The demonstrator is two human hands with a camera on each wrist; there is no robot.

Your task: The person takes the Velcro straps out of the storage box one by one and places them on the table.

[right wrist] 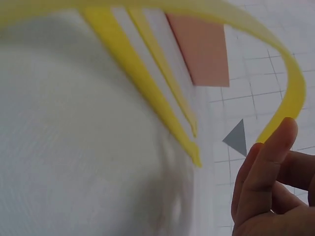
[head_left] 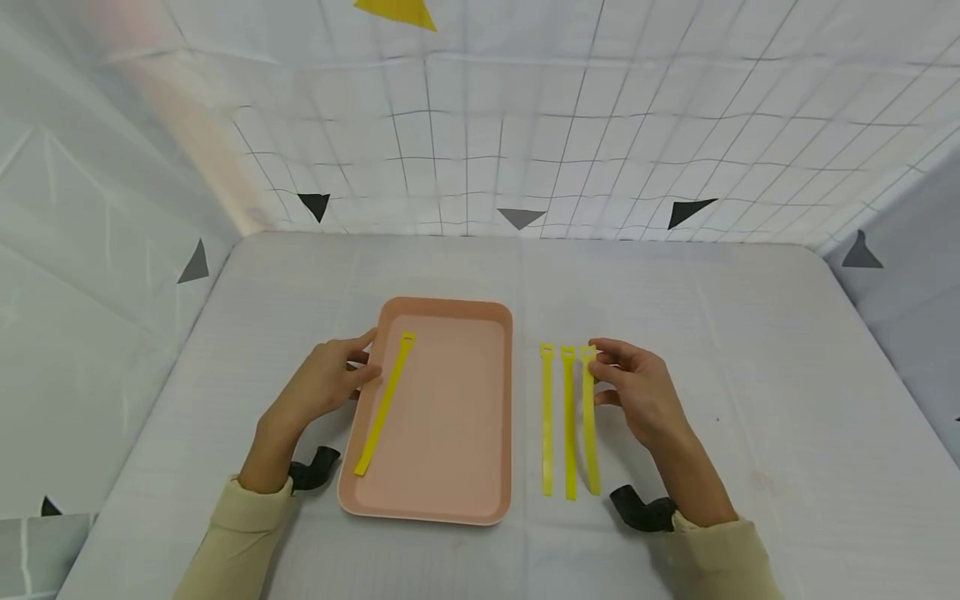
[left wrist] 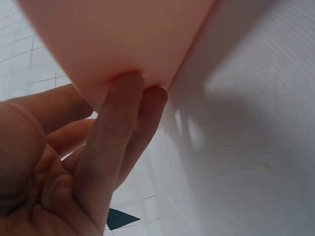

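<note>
Gripping left rim of pink tray [head_left: 457, 400] with left hand [head_left: 326, 379], fingers [left wrist: 118, 108] bent against outer side; presumably to steady it on table [head_left: 750, 350]. Pinching one yellow strap [head_left: 590, 433] near slotted end with right hand [head_left: 637, 385], fingertips only; likely to grasp so flat a piece without disturbing neighbours. Bowed up off table in right wrist view. On table between tray and right hand: two loose straps [head_left: 571, 433], side by side, slotted ends away from person; spaced, probably, for easy separate grasping. Inside tray, nearer left wall: fourth strap [head_left: 384, 406], slanted, reason not evident.
</note>
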